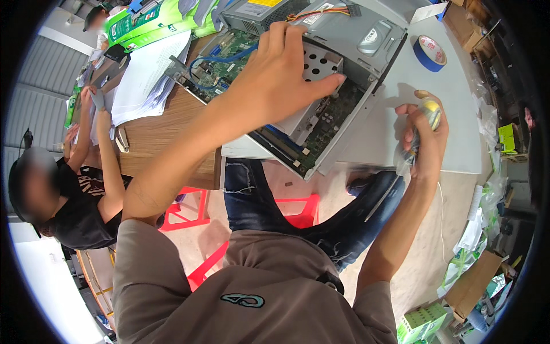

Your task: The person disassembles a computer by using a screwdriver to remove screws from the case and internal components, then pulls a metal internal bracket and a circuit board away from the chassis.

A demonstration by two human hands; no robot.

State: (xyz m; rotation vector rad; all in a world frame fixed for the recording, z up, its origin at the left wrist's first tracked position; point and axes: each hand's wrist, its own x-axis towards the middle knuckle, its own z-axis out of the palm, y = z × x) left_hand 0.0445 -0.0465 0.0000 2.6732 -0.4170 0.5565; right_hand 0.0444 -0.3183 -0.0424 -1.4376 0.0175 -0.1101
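An open desktop computer case [356, 114] lies on the table in front of me, its green circuit board [325, 127] exposed. My left hand [281, 71] reaches over it, fingers bent and thumb spread, gripping a silver metal drive cage [314, 70] with round holes. Part of the cage is hidden under the hand. In my right hand [427, 137], held up at the table's front edge, is a screwdriver [431, 112] with a yellow handle. Its long shaft points down toward my knee, apart from the case.
A blue tape roll [429, 53] lies right of the case. A power supply [255, 16] sits at the case's far side. Left are stacked papers [143, 86] and green packaging [149, 26]. A co-worker in black [86, 212] sits at the left. Red stools [301, 212] stand below.
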